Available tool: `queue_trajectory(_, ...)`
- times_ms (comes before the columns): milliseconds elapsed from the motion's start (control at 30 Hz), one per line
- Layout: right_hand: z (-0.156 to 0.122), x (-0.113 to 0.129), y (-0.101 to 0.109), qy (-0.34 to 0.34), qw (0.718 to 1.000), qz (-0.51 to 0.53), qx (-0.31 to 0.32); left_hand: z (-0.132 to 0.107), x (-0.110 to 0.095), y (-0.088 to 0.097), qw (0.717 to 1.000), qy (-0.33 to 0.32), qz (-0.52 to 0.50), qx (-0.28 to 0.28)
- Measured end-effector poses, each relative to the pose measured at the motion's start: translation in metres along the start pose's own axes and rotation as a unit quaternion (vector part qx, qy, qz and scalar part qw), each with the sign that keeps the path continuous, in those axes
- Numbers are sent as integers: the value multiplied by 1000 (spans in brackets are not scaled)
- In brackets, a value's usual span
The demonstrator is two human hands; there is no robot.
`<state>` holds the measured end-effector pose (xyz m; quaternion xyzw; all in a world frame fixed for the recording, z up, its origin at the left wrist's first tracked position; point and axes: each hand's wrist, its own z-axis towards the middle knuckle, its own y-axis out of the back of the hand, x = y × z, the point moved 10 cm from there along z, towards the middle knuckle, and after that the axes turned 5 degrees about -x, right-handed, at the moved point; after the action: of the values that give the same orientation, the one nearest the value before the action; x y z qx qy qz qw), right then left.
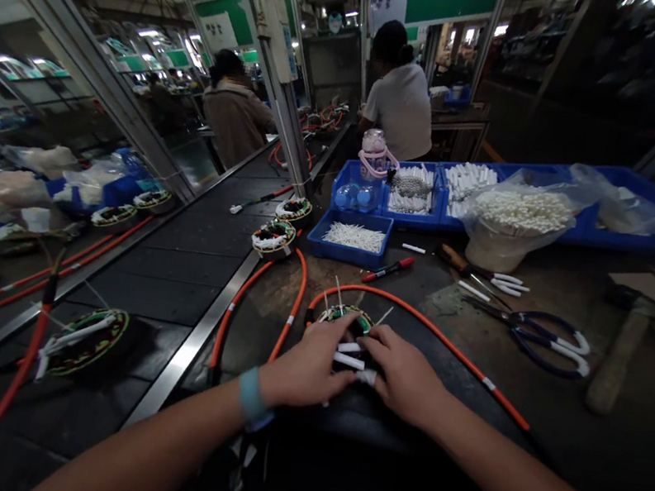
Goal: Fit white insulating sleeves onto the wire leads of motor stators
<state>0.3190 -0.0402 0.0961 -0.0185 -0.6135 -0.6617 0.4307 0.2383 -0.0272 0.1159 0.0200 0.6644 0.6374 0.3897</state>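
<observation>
A round wound coil (346, 316) with green and white windings lies on the dark bench in front of me, an orange cable (449, 345) looping away from it. My left hand (308, 364) rests on the coil's near left edge, fingers curled over it. My right hand (403, 371) presses on its near right side, fingers bent around short white sleeves (349, 361) between the two hands. What the fingertips pinch is hidden.
Scissors (544, 336) and a hammer (621, 349) lie at the right. Blue bins (347, 249) and a bag of white tubes (522, 211) stand behind. More coils (274, 236) ride the conveyor (171, 278) at the left. Two people sit farther back.
</observation>
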Motion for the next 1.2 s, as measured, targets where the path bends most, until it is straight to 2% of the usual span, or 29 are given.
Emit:
queue_trajectory(67, 5, 1, 1, -1, 1000, 6, 30, -3, 7, 22, 999, -43, -24, -18)
queue_trajectory(133, 10, 3, 3, 10, 998, -3, 54, -6, 12, 32, 993, -109, 38, 10)
queue_trajectory(233, 17, 6, 1, 20, 993, -74, 88, -9, 19, 20, 964, -206, 136, 103)
queue_trajectory(333, 23, 5, -7, 34, 983, -132, 123, -5, 22, 7, 952, -239, 137, 134)
queue_trajectory(433, 28, 1, -8, 65, 980, -126, 141, -2, 19, -2, 967, -207, 101, 106)
queue_trajectory(567, 34, -12, -2, 88, 972, -81, 200, -9, 16, -11, 996, -92, 20, 11)
queue_trajectory(667, 42, -19, -1, 77, 960, -112, 243, -16, 15, -17, 998, -21, -34, -46)
queue_trajectory(800, 52, -16, -7, 65, 948, -169, 262, -14, 11, -18, 997, 1, -46, -58)
queue_trajectory(900, 53, -13, -9, 61, 949, -177, 252, -11, 7, -16, 999, -3, -20, -42)
queue_trajectory(1067, 39, -13, 8, 55, 964, -160, 206, -11, 3, -15, 999, -10, 10, -32)
queue_trajectory(1133, 25, -10, 17, 62, 979, -124, 150, -13, 3, -15, 999, -5, 18, -40)
queue_trajectory(1200, 7, -7, 28, 68, 994, -80, 40, -16, 5, -13, 998, 10, 28, -62)
